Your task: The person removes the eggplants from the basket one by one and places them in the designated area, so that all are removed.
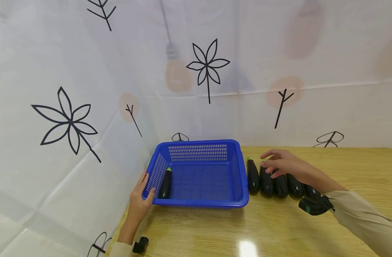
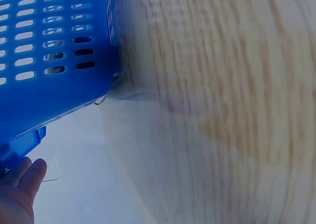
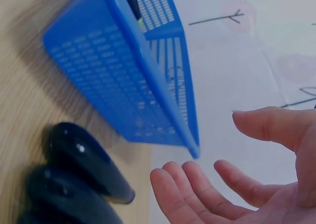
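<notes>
A blue plastic basket point(image 1: 199, 204) with slotted walls sits on the table. My left hand point(image 1: 139, 198) holds its near left corner, the thumb over the front rim and the fingers along the left side. One dark eggplant point(image 1: 165, 184) with a green stem end lies inside, against the left wall. To the basket's right, several more eggplants point(image 1: 253, 177) lie side by side in a row. Over this row hovers my right hand point(image 1: 287, 166), fingers spread and loosely bent, nothing between them. The right wrist view shows its thumb and fingers point(image 3: 197, 197) apart beside the basket rim.
A wooden table point(image 1: 196, 232) carries everything. Behind it and along the left hangs a white cloth point(image 1: 240, 117) printed with plant outlines. Dark wrist devices point(image 1: 316, 206) sit on both my wrists.
</notes>
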A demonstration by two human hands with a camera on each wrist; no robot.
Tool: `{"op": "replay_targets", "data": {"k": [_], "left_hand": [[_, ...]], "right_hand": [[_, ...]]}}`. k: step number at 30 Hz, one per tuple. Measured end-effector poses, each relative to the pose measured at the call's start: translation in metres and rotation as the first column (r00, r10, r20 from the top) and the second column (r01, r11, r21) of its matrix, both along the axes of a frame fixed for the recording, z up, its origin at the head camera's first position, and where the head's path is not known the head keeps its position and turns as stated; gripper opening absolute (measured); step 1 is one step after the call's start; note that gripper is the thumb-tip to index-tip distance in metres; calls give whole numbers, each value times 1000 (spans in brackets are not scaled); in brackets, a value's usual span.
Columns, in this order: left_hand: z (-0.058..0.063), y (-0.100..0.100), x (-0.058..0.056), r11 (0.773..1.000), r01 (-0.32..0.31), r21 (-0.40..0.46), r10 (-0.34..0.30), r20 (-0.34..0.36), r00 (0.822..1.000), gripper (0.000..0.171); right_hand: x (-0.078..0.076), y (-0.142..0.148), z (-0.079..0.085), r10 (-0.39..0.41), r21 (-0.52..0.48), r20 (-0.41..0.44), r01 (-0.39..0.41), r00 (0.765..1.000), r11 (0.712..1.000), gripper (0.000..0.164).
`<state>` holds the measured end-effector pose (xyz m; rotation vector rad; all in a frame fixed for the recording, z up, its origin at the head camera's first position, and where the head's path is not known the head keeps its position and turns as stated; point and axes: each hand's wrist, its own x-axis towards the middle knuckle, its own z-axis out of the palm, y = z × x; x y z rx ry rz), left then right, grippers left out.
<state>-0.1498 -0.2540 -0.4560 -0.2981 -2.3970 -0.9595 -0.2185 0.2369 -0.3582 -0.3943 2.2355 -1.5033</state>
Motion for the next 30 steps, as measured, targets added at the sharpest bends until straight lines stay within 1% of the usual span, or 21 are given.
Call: {"op": "replay_targets", "data": {"k": [9,15,23,26,30], "left_hand": [[0,0,0,1000,6,5,-6,11,1000,60],[-1,-1,-2,1000,12,3,-12,7,1000,60],[0,-1,-2,1000,21,15,-22,8,1000,60],[-1,-1,-2,1000,19,11,-19,4,1000,60],[-2,-2,-2,1000,19,7,-19,1,1000,60]], "right_hand": [[-1,-23,6,16,-25,10,-16,1000,1000,56],[-2,-38,9,49,-60,13,-48,999,997,58],[-4,-58,9,94,-88,1,-94,996,992,53],[-6,-67,9,103,-99,1,-102,995,990,51],[-10,-79,7,104,-88,11,-102,995,991,51]]}}
